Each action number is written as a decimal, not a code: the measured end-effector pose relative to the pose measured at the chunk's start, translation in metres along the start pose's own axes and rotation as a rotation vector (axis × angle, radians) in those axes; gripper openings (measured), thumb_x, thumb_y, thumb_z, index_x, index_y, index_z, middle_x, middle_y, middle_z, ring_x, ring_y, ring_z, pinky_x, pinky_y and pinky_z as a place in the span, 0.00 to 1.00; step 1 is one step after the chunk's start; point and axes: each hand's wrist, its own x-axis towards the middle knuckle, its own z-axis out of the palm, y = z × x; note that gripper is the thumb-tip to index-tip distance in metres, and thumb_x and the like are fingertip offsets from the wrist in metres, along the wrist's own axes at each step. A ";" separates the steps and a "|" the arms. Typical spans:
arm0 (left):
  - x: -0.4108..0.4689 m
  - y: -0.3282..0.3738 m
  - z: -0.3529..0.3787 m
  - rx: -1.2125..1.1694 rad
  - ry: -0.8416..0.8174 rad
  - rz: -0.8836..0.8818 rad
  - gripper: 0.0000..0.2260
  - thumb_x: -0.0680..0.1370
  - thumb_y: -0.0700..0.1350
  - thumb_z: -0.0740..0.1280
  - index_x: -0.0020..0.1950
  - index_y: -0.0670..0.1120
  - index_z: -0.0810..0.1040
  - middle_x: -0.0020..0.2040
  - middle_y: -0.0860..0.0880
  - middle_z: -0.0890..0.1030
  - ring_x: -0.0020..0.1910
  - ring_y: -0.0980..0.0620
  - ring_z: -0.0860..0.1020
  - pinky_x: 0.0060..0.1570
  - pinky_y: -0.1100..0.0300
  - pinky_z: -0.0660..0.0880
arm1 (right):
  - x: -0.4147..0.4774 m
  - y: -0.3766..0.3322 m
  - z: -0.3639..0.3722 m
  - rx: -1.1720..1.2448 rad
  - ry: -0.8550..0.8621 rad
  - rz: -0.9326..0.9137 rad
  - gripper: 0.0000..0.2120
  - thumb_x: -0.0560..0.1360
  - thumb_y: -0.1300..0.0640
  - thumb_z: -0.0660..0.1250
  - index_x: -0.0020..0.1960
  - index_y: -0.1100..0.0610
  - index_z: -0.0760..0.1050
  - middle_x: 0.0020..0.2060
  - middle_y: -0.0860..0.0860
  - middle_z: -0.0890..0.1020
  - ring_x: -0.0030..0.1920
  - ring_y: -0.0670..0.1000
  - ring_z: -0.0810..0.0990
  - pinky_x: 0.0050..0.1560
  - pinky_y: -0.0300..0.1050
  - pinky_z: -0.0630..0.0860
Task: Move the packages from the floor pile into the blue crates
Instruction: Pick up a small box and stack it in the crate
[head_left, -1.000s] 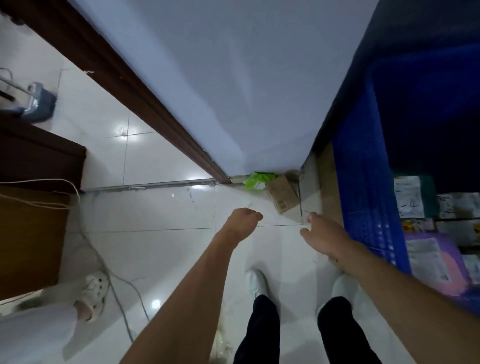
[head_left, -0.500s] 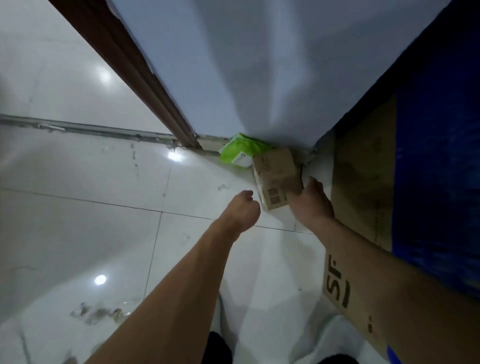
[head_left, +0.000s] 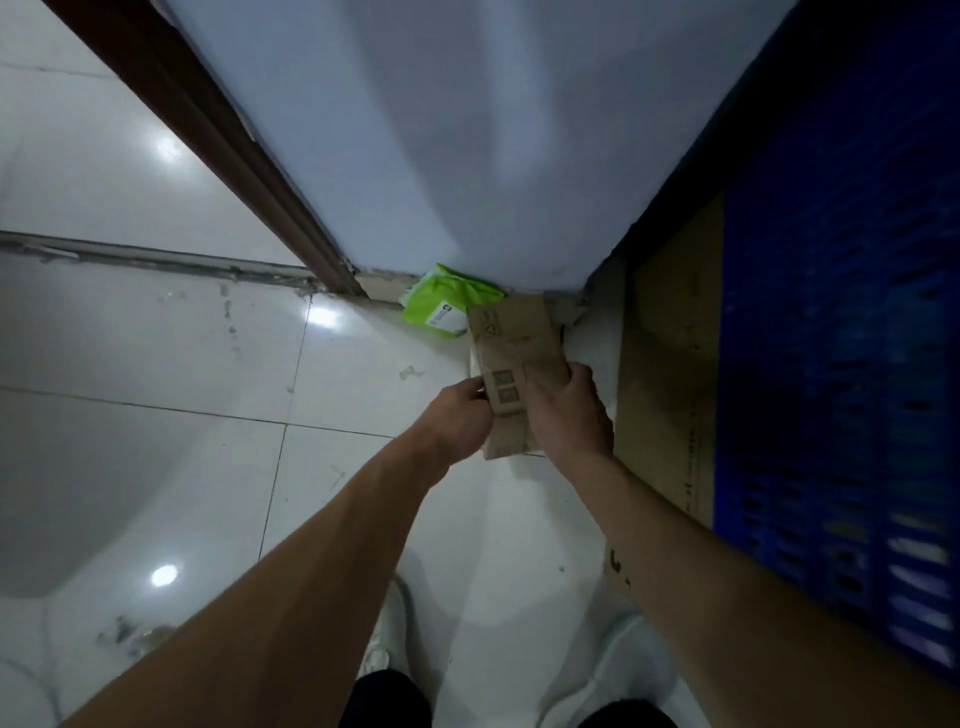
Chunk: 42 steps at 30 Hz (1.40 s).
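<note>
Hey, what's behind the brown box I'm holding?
A green package lies behind the brown box, against the wall. The box covers part of it; anything beneath the box is hidden.

Both hands hold a brown box (head_left: 511, 358) at the wall. The left hand (head_left: 460, 421) pinches its edge. The right hand (head_left: 569, 415) grips it beside a blue crate (head_left: 841, 364).
</note>
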 end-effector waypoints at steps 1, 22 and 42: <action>-0.013 0.008 -0.004 0.012 0.004 0.006 0.23 0.77 0.31 0.56 0.67 0.47 0.77 0.63 0.45 0.80 0.65 0.36 0.74 0.58 0.46 0.75 | -0.015 -0.007 -0.008 0.008 0.029 -0.037 0.33 0.78 0.39 0.62 0.77 0.52 0.58 0.71 0.53 0.71 0.66 0.60 0.74 0.65 0.56 0.72; -0.421 0.272 -0.101 0.103 -0.060 0.381 0.23 0.78 0.32 0.55 0.64 0.52 0.78 0.55 0.55 0.82 0.54 0.56 0.80 0.58 0.54 0.76 | -0.374 -0.200 -0.317 -0.103 0.258 -0.296 0.55 0.67 0.29 0.70 0.79 0.51 0.43 0.65 0.56 0.63 0.64 0.58 0.70 0.59 0.53 0.75; -0.562 0.351 0.067 0.531 -0.310 0.672 0.17 0.82 0.50 0.60 0.69 0.52 0.76 0.62 0.51 0.78 0.61 0.49 0.76 0.63 0.51 0.73 | -0.497 -0.062 -0.529 0.455 0.604 -0.057 0.43 0.74 0.31 0.62 0.80 0.52 0.52 0.71 0.57 0.64 0.65 0.63 0.71 0.60 0.56 0.71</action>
